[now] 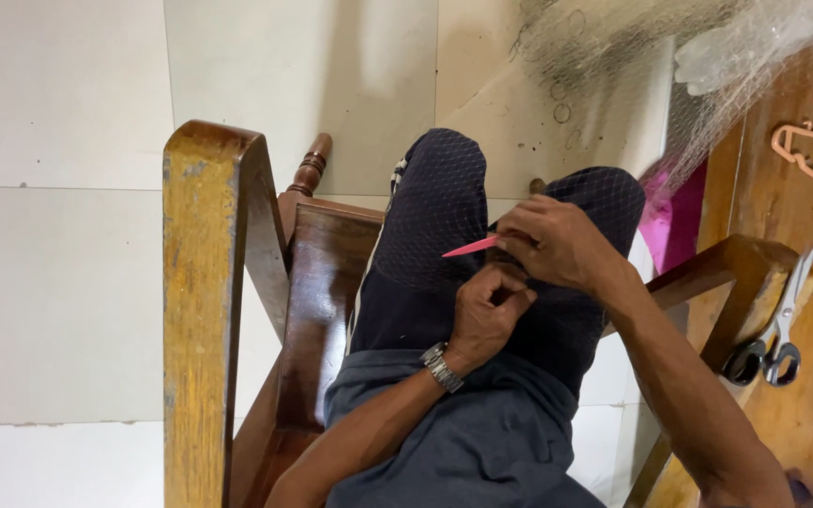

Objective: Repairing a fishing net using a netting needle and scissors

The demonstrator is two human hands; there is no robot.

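Right hand holds pink netting needle, seemingly.

The right hand covers the near end of the thin pink plastic needle. The fine translucent fishing net runs off the far edge. The closed left hand hides whatever it pinches.

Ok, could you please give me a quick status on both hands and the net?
Right hand gripping pink netting needle. Left hand pinching fine net over lap. Scissors on chair arm, out of the way.
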